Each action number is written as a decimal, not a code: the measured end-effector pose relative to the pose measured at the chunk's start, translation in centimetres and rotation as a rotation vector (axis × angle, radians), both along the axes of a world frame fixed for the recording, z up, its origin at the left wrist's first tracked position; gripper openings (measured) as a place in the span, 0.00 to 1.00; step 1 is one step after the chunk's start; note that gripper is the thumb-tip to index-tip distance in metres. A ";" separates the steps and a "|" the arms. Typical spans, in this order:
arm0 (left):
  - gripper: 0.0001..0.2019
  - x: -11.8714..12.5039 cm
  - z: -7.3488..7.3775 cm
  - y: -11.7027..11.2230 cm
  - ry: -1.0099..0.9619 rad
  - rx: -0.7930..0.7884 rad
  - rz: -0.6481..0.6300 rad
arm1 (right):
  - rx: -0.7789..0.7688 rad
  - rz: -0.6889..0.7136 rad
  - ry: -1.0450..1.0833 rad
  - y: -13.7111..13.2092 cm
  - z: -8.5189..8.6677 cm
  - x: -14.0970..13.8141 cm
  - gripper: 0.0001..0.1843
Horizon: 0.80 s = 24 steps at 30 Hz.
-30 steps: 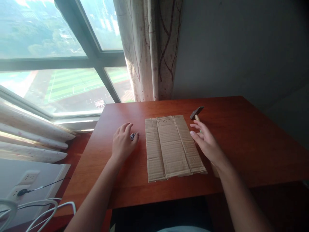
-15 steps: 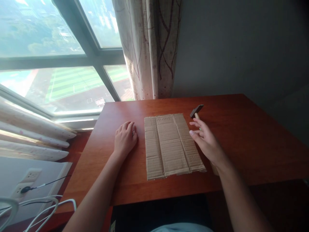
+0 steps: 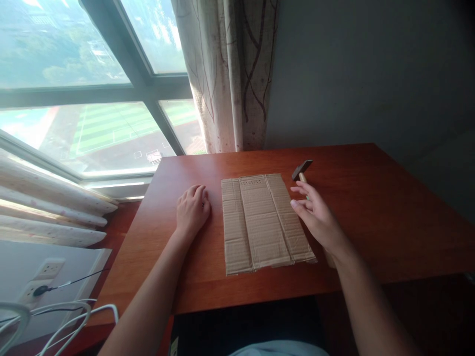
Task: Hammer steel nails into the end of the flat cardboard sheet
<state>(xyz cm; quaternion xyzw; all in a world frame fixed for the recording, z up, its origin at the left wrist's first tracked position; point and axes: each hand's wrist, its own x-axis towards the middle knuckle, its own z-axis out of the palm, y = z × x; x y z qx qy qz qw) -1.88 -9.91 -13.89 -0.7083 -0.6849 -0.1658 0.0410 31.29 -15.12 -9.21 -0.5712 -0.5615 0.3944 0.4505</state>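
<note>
A flattened sheet of brown cardboard with a row of small holes near its far edge lies in the middle of a reddish wooden table. My left hand rests palm down on the table just left of the cardboard, fingers laid flat over a small dark thing of which only a sliver shows. My right hand hovers at the cardboard's right edge, open with fingers spread. It is above the pale handle of a hammer, whose dark head shows beyond the fingertips.
A patterned curtain hangs behind the table beside a large window. A grey wall runs along the back right. At lower left are a wall socket and white cables. The table's near edge is close to my body.
My left hand has slid forward and settled over the small dark thing, which showed beside the thumb a second ago. My right hand has barely moved.
</note>
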 end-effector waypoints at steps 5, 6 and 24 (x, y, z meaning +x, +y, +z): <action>0.21 -0.2 0.1 -0.2 -0.003 -0.004 -0.009 | -0.001 -0.001 -0.003 -0.2 0.3 -0.1 0.30; 0.21 -0.2 0.1 -0.2 -0.009 -0.003 -0.010 | -0.001 -0.004 -0.004 -0.2 0.2 0.0 0.30; 0.13 -2.6 1.8 -3.6 -0.071 0.040 -0.053 | 0.127 -0.205 -0.212 0.4 -0.6 3.6 0.19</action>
